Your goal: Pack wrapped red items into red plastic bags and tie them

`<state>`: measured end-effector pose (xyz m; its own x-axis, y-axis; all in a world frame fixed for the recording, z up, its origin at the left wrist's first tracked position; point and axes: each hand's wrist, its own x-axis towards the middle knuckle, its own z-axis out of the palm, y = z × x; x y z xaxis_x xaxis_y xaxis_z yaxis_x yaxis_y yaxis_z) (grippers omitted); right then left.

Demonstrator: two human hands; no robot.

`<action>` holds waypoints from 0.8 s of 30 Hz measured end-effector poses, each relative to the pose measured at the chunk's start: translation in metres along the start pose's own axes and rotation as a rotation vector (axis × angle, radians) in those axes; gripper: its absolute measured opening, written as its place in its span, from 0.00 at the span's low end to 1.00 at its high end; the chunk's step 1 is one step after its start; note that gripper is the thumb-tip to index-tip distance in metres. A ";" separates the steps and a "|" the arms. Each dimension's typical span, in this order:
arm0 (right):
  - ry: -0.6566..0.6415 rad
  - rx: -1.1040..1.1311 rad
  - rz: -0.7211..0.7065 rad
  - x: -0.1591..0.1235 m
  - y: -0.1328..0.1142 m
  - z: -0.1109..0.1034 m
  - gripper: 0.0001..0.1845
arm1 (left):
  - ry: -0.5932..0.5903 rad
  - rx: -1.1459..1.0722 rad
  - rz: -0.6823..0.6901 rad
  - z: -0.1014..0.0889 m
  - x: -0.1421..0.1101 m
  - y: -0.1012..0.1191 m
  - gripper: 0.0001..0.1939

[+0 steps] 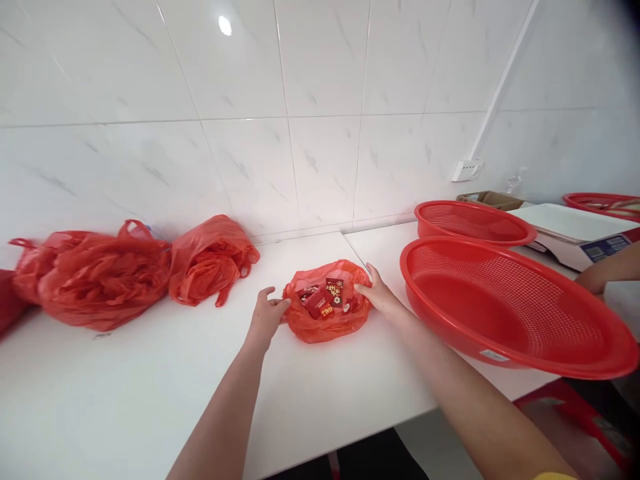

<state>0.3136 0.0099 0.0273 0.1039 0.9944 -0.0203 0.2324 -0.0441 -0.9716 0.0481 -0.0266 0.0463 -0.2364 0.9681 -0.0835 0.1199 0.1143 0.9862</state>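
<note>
In front of me an opened red plastic bag [320,331] sits on the white table, with several small dark red packets [320,300] printed in gold and white inside it. My left hand [267,315] is at the bag's left edge, thumb against the plastic and index finger raised; its lower fingers are partly hidden. At the right side, my right hand [377,293] has the rim between its thumb, which lies over the inside, and its fingers outside.
Two bundles of red plastic bags [105,280] [213,263] lie on the left of the table [150,393]. Right of me stand a large red plastic basket [470,307] and another red basket [475,223] behind it. Beyond are a weighing scale [570,223] and another person's arm [613,267].
</note>
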 end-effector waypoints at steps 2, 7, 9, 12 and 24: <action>-0.069 0.153 0.027 0.005 -0.012 0.005 0.48 | 0.011 -0.072 0.099 -0.004 0.012 0.019 0.30; 0.090 0.323 -0.065 0.013 -0.060 0.000 0.39 | 0.120 -0.119 0.400 -0.020 0.034 0.090 0.27; 0.097 0.418 -0.120 0.016 -0.081 -0.006 0.34 | 0.122 -0.118 0.487 -0.025 0.037 0.114 0.26; 0.060 0.482 -0.207 0.020 -0.108 -0.012 0.23 | 0.138 -0.115 0.565 -0.031 0.039 0.141 0.27; 0.533 -0.085 -0.900 -0.024 -0.157 -0.011 0.23 | 0.065 0.009 0.746 -0.064 0.017 0.191 0.22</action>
<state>0.2848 -0.0076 0.1831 0.2666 0.4935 0.8279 0.5004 0.6632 -0.5565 0.0055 -0.0021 0.2420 -0.1459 0.7739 0.6162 0.2789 -0.5654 0.7762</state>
